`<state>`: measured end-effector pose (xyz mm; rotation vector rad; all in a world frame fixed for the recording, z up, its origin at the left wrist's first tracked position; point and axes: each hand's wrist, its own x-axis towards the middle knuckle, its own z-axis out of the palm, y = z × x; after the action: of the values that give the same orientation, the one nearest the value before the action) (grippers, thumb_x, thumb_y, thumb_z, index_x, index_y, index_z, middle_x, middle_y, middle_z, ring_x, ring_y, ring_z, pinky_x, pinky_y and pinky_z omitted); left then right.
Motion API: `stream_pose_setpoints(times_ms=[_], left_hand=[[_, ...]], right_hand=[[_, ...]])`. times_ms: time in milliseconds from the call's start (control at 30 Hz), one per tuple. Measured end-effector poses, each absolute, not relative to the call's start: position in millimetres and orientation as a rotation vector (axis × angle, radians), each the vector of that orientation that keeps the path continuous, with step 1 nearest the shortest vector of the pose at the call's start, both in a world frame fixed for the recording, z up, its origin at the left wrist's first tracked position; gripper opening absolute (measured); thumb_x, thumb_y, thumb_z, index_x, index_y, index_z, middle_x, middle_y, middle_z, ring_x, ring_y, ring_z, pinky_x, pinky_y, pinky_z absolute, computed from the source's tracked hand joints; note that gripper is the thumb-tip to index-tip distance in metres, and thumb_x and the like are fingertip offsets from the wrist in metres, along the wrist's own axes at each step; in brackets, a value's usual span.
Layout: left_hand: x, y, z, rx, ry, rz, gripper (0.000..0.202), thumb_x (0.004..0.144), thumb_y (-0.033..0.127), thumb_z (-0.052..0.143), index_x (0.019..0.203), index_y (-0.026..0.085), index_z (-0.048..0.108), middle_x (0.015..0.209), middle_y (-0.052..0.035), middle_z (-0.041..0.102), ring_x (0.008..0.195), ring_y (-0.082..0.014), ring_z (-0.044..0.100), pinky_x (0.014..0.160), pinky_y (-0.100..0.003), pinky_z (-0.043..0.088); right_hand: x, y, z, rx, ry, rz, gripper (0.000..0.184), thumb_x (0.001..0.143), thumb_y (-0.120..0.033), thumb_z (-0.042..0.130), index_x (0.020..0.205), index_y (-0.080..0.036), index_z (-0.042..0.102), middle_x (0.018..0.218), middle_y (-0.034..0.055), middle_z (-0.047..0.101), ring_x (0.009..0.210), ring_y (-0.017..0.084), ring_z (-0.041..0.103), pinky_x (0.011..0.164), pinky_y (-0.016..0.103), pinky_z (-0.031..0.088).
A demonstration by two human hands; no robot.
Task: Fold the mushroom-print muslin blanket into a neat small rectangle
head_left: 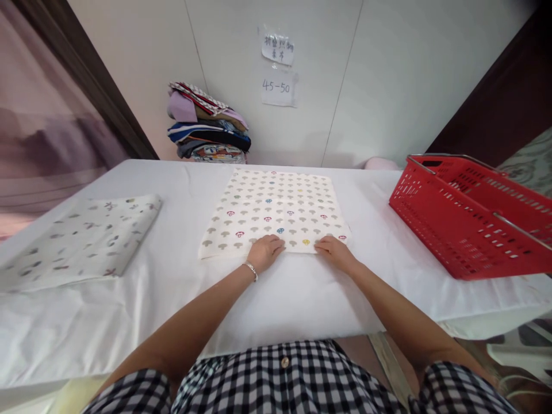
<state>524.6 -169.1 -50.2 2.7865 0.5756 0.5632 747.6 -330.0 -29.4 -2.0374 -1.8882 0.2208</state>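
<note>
A cream cloth printed with small mushrooms lies folded flat in the middle of the white table. My left hand, with a bracelet at the wrist, rests on the cloth's near edge, fingers curled and pressed down on the fabric. My right hand lies on the same edge a little to the right, fingers together and flat against the cloth. Both hands touch the cloth; neither lifts it.
A folded leaf-print cloth lies at the left. A red plastic basket stands at the right. A stack of folded clothes sits against the back wall under two paper notes.
</note>
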Motion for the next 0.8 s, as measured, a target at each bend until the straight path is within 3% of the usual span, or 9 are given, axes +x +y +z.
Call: stream_pose_setpoints(times_ms=[100,367,667,800], left_hand=[[533,-168,-45,2.713,0.717,0.479,0.022,0.088,0.029,0.049,0.105,0.024,0.062,0.106,-0.0017,0.061,0.088,-0.0160,0.058,0.072,-0.027,0.044],[550,-166,-29,2.811,0.780,0.108,0.026,0.090,0.024,0.038,0.089,0.020,0.064,0.099,-0.0033,0.059,0.080,-0.0152,0.059,0.065,-0.027,0.042],[555,-162,-32,2.855,0.819,0.166,0.026,0.091,0.020,0.031,0.094,0.016,0.056,0.100,-0.0081,0.055,0.078,-0.0168,0.058,0.063,-0.029,0.042],[555,-161,-33,2.866,0.780,0.157,0.021,0.089,0.019,0.037,0.087,0.015,0.058,0.093,-0.0071,0.056,0.072,-0.0157,0.057,0.060,-0.027,0.041]], right_hand=[[744,-321,-25,-2.139,-1.801,0.328,0.026,0.089,-0.029,0.043,0.096,-0.026,0.068,0.097,0.0034,0.062,0.090,0.017,0.055,0.074,0.027,0.042],[743,-300,-18,-2.296,-1.972,0.328,0.018,0.085,-0.017,0.046,0.083,-0.020,0.063,0.090,0.0040,0.061,0.084,0.016,0.055,0.065,0.023,0.034],[747,-296,-15,-2.361,-1.960,0.203,0.017,0.089,-0.015,0.038,0.089,-0.018,0.054,0.096,0.0076,0.057,0.088,0.018,0.052,0.067,0.026,0.033],[746,-295,-17,-2.344,-1.966,0.232,0.017,0.088,-0.015,0.040,0.084,-0.019,0.056,0.092,0.0071,0.059,0.084,0.018,0.053,0.066,0.026,0.034]])
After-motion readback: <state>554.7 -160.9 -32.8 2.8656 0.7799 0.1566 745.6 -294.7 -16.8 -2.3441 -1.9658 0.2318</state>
